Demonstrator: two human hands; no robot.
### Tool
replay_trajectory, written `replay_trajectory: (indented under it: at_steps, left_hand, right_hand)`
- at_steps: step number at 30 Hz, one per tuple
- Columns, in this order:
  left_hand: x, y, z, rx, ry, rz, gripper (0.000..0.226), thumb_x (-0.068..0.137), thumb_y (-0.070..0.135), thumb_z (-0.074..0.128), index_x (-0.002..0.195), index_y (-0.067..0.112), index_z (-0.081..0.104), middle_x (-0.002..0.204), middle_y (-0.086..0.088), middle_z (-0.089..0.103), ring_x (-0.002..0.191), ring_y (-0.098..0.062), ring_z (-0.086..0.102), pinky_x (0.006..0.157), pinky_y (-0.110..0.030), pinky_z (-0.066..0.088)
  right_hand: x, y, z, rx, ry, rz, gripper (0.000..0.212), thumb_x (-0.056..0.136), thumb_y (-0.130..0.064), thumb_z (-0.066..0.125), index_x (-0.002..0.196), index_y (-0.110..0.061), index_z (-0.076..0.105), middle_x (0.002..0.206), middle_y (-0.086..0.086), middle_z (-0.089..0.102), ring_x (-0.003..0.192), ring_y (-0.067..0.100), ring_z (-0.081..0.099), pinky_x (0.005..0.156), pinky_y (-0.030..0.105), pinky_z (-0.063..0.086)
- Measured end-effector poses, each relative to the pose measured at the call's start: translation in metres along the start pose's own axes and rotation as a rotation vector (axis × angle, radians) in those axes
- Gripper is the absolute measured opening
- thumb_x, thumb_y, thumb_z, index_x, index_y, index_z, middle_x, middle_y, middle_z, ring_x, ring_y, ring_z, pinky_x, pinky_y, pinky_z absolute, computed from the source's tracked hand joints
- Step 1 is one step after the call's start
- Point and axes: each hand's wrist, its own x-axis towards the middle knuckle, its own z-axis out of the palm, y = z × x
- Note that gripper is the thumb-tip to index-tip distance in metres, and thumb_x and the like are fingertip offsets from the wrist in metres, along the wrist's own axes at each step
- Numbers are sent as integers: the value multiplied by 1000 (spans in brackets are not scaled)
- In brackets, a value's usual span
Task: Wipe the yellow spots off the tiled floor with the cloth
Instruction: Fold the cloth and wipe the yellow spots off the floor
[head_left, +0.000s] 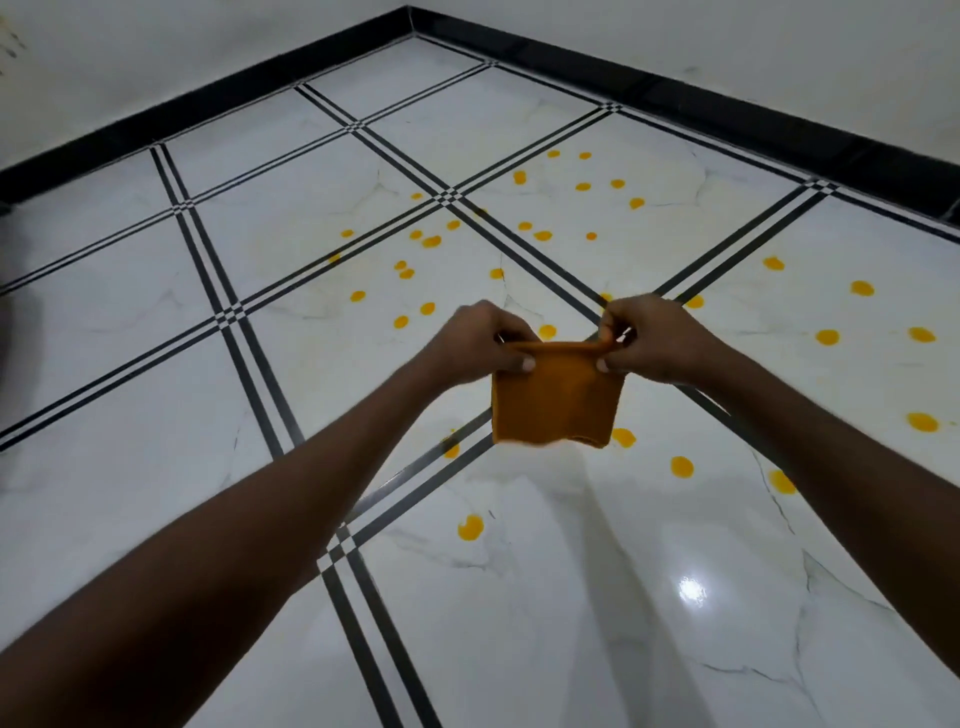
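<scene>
A small orange-brown cloth (558, 400) hangs folded in the air above the floor, held by its top edge. My left hand (480, 340) pinches its left corner and my right hand (654, 338) pinches its right corner. Several yellow spots (470, 527) are scattered over the white marble tiled floor (597, 597), from right below the cloth out to the far right and toward the room's corner. Some spots near the cloth's lower edge are partly hidden by it.
Black double stripes (358, 597) divide the tiles into a grid. A black skirting (675, 98) runs along two white walls that meet in a corner at the top. A bright light reflection (692, 590) shows on the near tile.
</scene>
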Motion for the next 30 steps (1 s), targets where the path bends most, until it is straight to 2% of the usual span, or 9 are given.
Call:
replay_trajectory:
  at_steps: [4,7,12,14,16,18,21,25,30]
  left_hand:
    - [-15,-13,0,34,243,21,19,79,16,77,97,19,77,90,2,73,87,-15,66,79,-32,56]
    - [-46,-37,56,117,360,55,15,80,21,72,94,24,77,86,2,70,81,-19,64,71,-33,51]
    - [-100,-89,160,275,-158,-36,26,93,25,62,116,20,71,114,-5,69,108,-24,62,92,-40,50]
    - [-102,-110,162,215,-63,-121,23,94,27,60,111,18,73,108,-5,71,102,-23,65,90,-41,51]
    - [-96,-137,146,177,203,-232,21,93,25,58,102,17,74,97,-5,71,93,-24,66,82,-40,53]
    - [-86,-165,125,275,313,-317,28,92,29,57,113,14,69,106,-10,67,101,-31,62,84,-42,51]
    - [-88,-209,112,427,133,-447,67,94,44,57,149,10,40,151,-20,39,139,-38,36,107,-48,37]
    - [-115,-257,128,494,71,-428,83,93,64,35,159,17,16,166,-15,13,153,-33,13,117,-49,22]
    - [-117,-274,116,461,140,-322,74,96,62,40,157,25,23,164,-7,23,150,-27,20,119,-49,25]
  right_hand:
    - [5,-9,24,-9,101,-75,34,77,0,77,104,-18,67,83,-1,67,73,12,62,59,22,42]
    - [-19,18,81,-198,208,-125,23,82,3,66,98,-12,72,85,7,66,80,27,61,67,30,37]
    - [-77,58,173,-605,-301,65,12,85,-11,57,95,-18,58,101,10,67,98,33,63,85,36,44]
    - [-75,62,186,-615,-210,38,1,87,-16,59,86,-16,58,92,15,70,88,37,65,81,37,44]
    - [-58,70,201,-566,20,-11,15,87,-20,60,90,-7,68,90,22,72,81,42,67,78,45,53]
    - [-37,79,219,-510,35,-6,47,92,-37,49,120,-4,68,123,28,67,110,48,65,93,56,53]
    - [-28,96,247,-565,-89,-30,74,98,-56,28,161,-18,30,167,23,24,153,44,25,124,61,20]
    - [-73,74,285,-486,99,133,82,96,-56,36,162,-11,22,168,27,14,155,48,13,124,64,9]
    - [-30,49,326,-528,-120,-404,86,97,-69,30,164,-16,15,171,20,8,159,40,2,124,65,12]
